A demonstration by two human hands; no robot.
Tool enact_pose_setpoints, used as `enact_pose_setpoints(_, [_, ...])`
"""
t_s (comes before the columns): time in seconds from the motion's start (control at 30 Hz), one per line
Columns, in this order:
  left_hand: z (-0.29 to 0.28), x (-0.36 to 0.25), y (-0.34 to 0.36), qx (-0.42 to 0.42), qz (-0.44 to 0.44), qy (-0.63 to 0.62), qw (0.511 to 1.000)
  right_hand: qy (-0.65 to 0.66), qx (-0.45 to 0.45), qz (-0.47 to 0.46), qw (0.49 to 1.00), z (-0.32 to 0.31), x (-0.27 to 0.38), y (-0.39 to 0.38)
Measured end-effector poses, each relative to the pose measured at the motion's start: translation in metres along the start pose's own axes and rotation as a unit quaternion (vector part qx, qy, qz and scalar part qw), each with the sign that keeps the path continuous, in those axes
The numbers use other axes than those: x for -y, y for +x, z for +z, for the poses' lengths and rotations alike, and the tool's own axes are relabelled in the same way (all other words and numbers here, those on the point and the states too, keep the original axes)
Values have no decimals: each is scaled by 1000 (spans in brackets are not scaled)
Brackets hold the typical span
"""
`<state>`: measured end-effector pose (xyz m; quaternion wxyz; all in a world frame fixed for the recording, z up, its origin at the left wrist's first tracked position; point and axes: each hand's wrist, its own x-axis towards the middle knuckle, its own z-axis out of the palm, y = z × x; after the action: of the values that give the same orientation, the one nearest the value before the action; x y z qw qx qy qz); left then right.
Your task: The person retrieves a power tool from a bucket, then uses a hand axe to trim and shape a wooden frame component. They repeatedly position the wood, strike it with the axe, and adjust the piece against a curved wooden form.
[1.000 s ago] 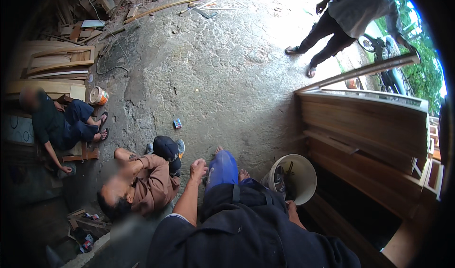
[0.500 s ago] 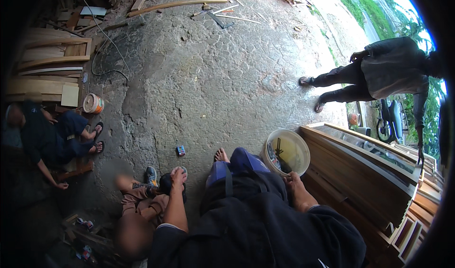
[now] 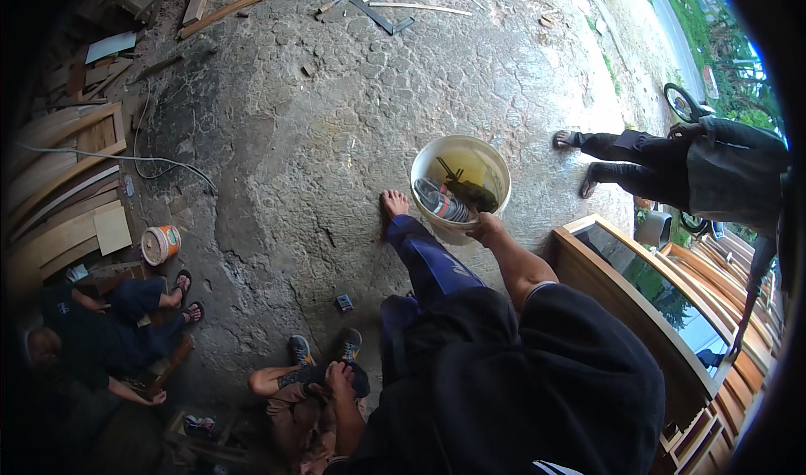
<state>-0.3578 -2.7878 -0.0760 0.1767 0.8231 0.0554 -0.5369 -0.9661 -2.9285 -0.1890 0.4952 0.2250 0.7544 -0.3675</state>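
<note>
at the near rim of a pale plastic bucket (image 3: pixel 487 160), the right hand (image 3: pixel 482 225) is closed on the edge, its fingers bent over it. the bucket is ahead of the person's body, just right of a bare foot (image 3: pixel 395 203), its mouth facing up; inside, a grey ribbed thing (image 3: pixel 442 203) lies beside a dark rounded piece (image 3: pixel 477 195), with thin dark rods (image 3: pixel 451 173) behind them. the left hand (image 3: pixel 339 378) is loosely curled in front of a seated person in brown (image 3: pixel 290 409) — whether it holds anything, i cannot tell. on the concrete floor (image 3: pixel 311 164) lies a small blue box (image 3: pixel 343 303) with printing too small to read, and farther left a white tub (image 3: pixel 160 245) carries an orange label, also illegible from this view. a pale mark runs along the blue trousers (image 3: pixel 432 257), and white stripes show on the dark shirt (image 3: pixel 579 383). to the right, a wooden frame (image 3: pixel 579 261) with glass lies near a standing person (image 3: pixel 730 177) in a grey top.
</note>
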Motion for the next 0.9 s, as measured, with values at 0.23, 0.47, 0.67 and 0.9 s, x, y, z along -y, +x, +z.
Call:
enact_pose_setpoints(0.23, [113, -107, -49, 57, 42, 35, 997, -10, 101, -13, 995, 163, 121, 36])
enact_pose_setpoints(0.47, [241, -185, -54, 176, 129, 177, 960, -38, 153, -31, 987, 274, 175, 90])
enact_pose_setpoints(0.67, [300, -196, -42, 194, 214, 468, 835, -20, 135, -33, 990, 283, 152, 112])
enact_pose_setpoints(0.9, [335, -238, -35, 175, 314, 654, 665, -223, -76, -237, 943, 279, 150, 87])
